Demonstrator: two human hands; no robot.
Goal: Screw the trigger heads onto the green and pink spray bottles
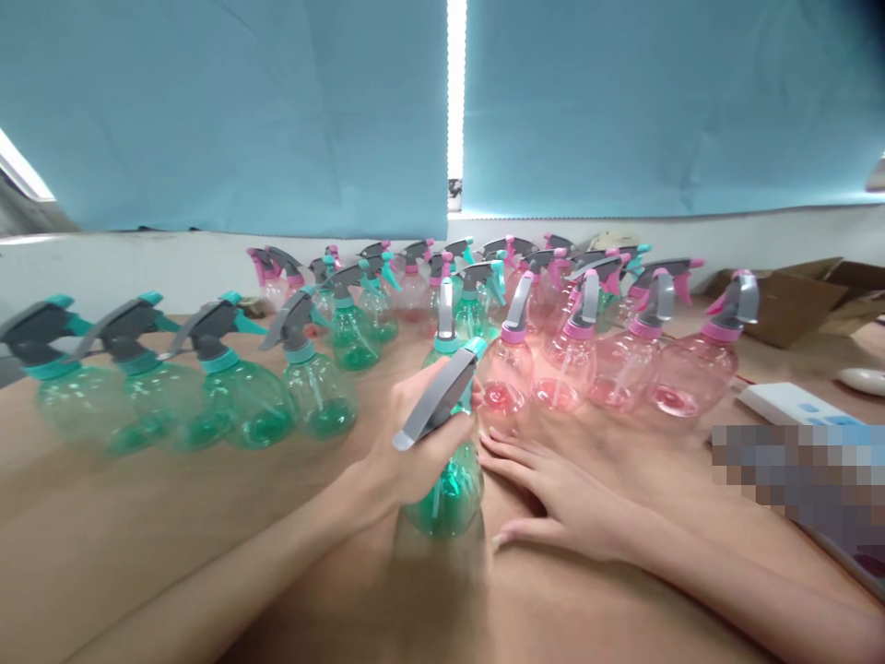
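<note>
My left hand (421, 443) is wrapped round the neck of a green spray bottle (446, 503) with a grey and teal trigger head, at the middle of the table. Just right of that bottle, my right hand (546, 493) lies with its fingers spread over the tabletop, holding nothing. Another green bottle (446, 343) stands right behind the held one. A row of green bottles (259, 406) is on the left. Pink bottles (567, 364) stand in a row to the right, beyond my right hand.
More pink and green bottles (356, 337) crowd the back of the wooden table (277, 516). At the right are an open cardboard box (788, 300), a white box (795, 403), a white rounded object (863, 380) and a pixelated area. Blue blinds (221, 120) hang behind.
</note>
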